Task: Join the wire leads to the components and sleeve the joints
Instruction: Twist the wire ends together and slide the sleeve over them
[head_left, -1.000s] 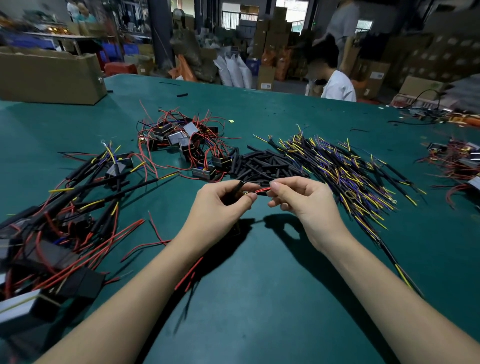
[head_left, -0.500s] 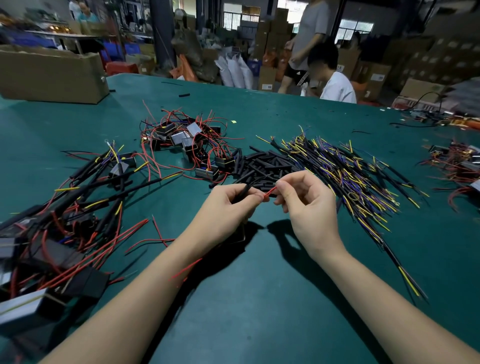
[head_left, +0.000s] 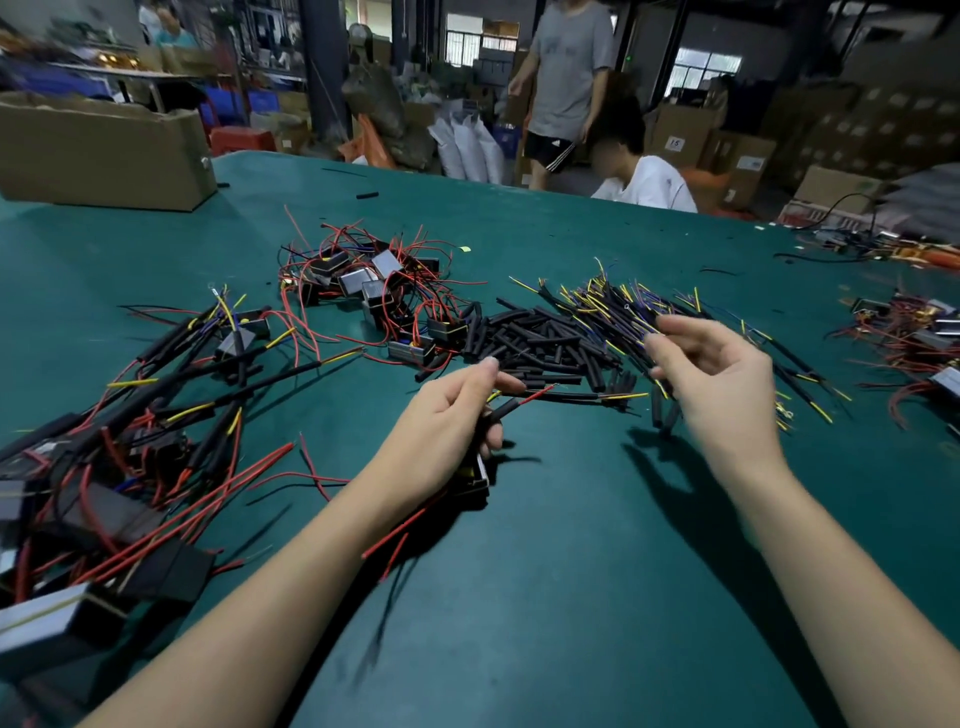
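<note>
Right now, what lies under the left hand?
Under the left hand sits a black box-shaped component with red wire leads trailing on the green table. The palm covers most of it.

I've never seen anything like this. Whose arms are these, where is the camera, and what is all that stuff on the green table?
No machine here: a person works with bare hands, and the one camera sits on their head, looking forward and down. The left hand holds a red wire lead with a black sleeve on it; a small black component hangs under that hand. The right hand is empty, fingers loosely spread above the wires. On the green table lie a pile of black sleeves, a bundle of yellow-tipped wires, a heap of components with red leads, and seemingly sleeved pieces at the left.
</note>
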